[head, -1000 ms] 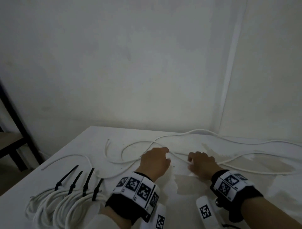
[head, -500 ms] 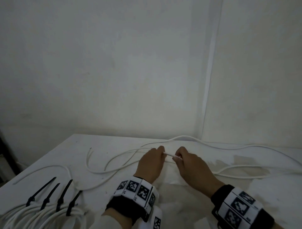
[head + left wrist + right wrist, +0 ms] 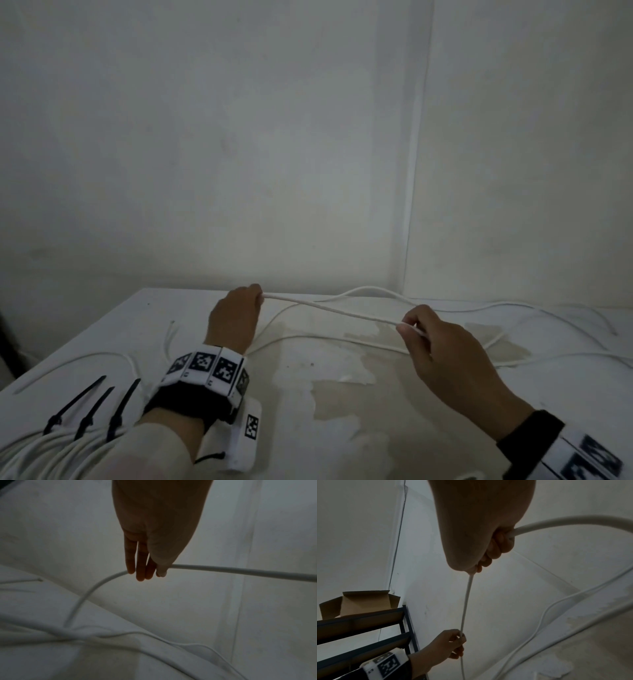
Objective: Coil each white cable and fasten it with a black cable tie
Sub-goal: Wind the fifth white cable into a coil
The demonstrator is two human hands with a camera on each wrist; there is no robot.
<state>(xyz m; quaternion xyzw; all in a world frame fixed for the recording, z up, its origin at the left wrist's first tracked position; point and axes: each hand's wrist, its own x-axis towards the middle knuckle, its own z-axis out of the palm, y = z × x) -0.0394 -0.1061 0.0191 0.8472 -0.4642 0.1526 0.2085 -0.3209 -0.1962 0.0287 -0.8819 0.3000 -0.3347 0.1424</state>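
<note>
White cable (image 3: 329,308) is stretching taut between my two hands, lifted just off the table (image 3: 342,428), and I'm holding it at both ends of that span. My left hand (image 3: 234,317) is pinching it between thumb and fingertips near the table's far edge, the other fingers (image 3: 139,566) reaching out almost straight in the left wrist view, with the cable dropping away from them in a curve down to the tabletop. My right hand (image 3: 442,353) is gripping it lower and nearer to me, fingers (image 3: 498,547) curled round it, and the cable is running on out of the back of that fist in a wide bend. More loose white cable is trailing in long loops across the table beyond and to the right of my hands. Down at my left, coiled cables (image 3: 51,452) are lying bundled together, black cable ties (image 3: 85,409) sticking up from them. Off to the left, a cardboard box (image 3: 359,603) is sitting on a dark shelf (image 3: 361,616).
</note>
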